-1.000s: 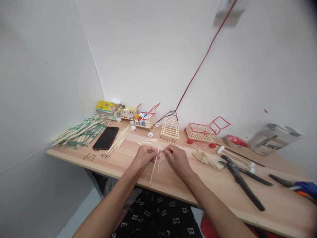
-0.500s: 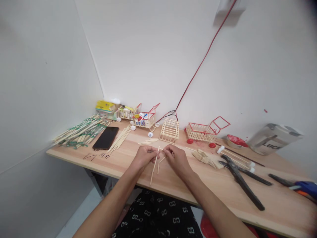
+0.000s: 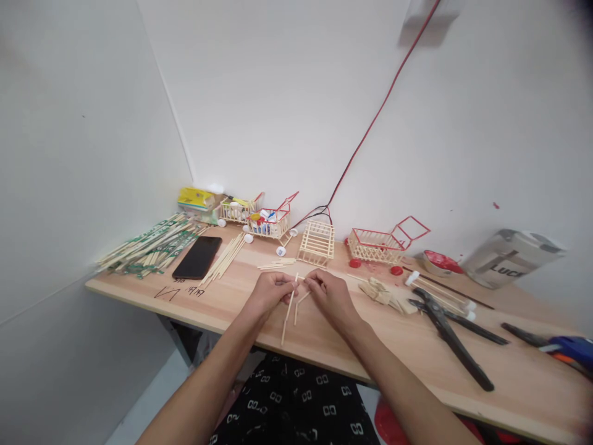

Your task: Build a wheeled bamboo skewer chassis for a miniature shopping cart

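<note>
My left hand is closed in a pinch on a pale wooden stick, which slants down toward the table's front edge. Close beside it, my right hand pinches the end of a short wooden stick that meets the longer one near the left fingertips. Whether the two sticks are joined is too small to tell. Below the hands a thin bent stick piece shows. Just behind them stands a bare stick-built basket frame, and several short sticks lie to its left.
A phone, loose sticks and wrapped chopsticks lie left. Small stick-built carts stand along the wall, one red-trimmed cart farther right. Right are wood scraps, black-handled pliers, a red-stained bowl and a can.
Almost nothing differs. Both hands keep their pinch on the sticks in the same place, and the view has shifted very slightly.
</note>
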`<state>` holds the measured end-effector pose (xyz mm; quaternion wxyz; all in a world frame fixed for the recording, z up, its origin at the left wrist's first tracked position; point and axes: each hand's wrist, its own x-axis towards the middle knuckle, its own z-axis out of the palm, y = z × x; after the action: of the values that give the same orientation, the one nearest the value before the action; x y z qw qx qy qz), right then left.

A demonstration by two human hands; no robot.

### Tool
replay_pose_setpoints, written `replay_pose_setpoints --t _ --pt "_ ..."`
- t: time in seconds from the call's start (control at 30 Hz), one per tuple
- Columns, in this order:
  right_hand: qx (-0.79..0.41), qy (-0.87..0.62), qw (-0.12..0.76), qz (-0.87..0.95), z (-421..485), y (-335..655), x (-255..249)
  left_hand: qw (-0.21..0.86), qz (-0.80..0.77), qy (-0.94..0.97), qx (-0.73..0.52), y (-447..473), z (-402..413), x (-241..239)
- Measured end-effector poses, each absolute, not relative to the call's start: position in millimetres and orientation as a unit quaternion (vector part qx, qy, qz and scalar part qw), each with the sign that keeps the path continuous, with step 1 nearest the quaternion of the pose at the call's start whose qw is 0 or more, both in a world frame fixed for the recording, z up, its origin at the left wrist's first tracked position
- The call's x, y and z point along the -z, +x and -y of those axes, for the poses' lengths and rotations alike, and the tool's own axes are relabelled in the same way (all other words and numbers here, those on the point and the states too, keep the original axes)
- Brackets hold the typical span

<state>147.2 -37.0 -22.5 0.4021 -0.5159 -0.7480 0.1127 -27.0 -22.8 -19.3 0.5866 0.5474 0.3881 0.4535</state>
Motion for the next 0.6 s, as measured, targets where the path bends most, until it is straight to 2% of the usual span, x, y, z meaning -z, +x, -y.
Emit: replay_pose_setpoints --t 0.6 --pt "-0.094 -0.523 0.406 0.744 37.1 146.0 23.7 0.594 -0.379 0.544 -0.455 -27.3 21.9 20.9"
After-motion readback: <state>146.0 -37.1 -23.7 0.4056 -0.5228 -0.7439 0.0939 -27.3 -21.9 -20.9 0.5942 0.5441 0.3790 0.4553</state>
